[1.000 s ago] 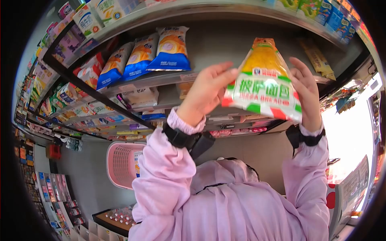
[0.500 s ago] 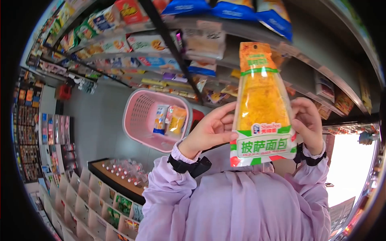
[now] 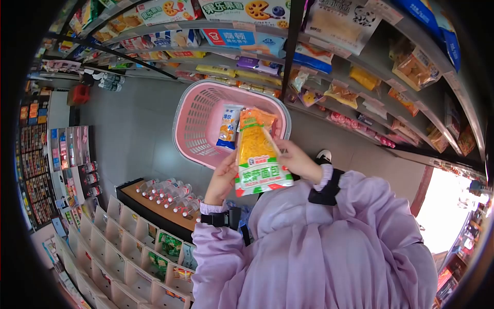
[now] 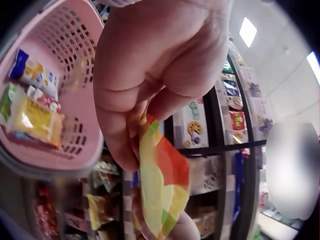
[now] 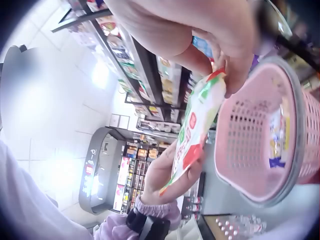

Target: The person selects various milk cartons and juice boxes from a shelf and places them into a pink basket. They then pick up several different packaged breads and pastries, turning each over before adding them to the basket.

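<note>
A bag of pizza bread [image 3: 257, 166], yellow with a white, green and red lower end, is held between both hands in front of the body. My left hand [image 3: 222, 177] pinches its left edge. On the opposite edge, my right hand [image 3: 299, 160] grips between thumb and fingers. The bag's top end overlaps the pink shopping basket [image 3: 191, 105] in the head view. Inside the basket lie a blue-and-white snack packet [image 3: 228, 126] and a yellow packaged food [image 4: 36, 121], the latter mostly hidden behind the bag in the head view.
Shelves [image 3: 355, 54] of packaged snacks curve along the far side and right. Bottles [image 3: 170, 194] stand on a low brown table at left, beside a white divided display rack [image 3: 123, 252]. A shoe [image 3: 323, 155] shows on the floor near the right arm.
Both hands have brought the pizza bread bag down and left, from in front of the upper shelf to the basket. The head view has turned down toward the basket and floor.
</note>
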{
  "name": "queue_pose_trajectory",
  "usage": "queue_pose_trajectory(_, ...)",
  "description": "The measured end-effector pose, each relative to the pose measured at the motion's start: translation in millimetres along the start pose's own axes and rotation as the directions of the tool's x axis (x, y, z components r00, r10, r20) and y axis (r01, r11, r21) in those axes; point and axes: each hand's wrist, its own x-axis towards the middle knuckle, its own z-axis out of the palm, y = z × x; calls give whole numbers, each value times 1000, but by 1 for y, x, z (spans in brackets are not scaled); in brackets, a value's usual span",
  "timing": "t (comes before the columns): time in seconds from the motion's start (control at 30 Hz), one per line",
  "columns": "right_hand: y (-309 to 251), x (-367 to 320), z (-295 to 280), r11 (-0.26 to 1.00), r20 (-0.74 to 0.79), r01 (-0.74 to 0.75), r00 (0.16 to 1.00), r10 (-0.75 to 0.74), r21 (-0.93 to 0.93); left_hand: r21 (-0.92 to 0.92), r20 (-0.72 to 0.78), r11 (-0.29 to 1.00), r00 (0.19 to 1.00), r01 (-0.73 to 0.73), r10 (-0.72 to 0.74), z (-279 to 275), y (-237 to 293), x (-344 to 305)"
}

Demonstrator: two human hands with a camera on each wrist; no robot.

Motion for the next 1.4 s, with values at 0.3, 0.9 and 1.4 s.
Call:
queue_pose_trajectory(0.3, 30, 62, 76, 982, -30, -168, 985, 171, 87, 160, -83, 973, 984, 167, -156, -108, 6, 36)
queue_pose_trajectory(0.9, 88, 179, 102, 955, -284, -224, 945, 164, -194, 365, -236, 900, 959, 237, -157, -171, 10, 148)
queue_pose_trajectory(1.4, 105, 167, 98, 932, 125, -363, 924, 361, -10, 854, -208, 505, 971, 121, 119, -211, -58, 195)
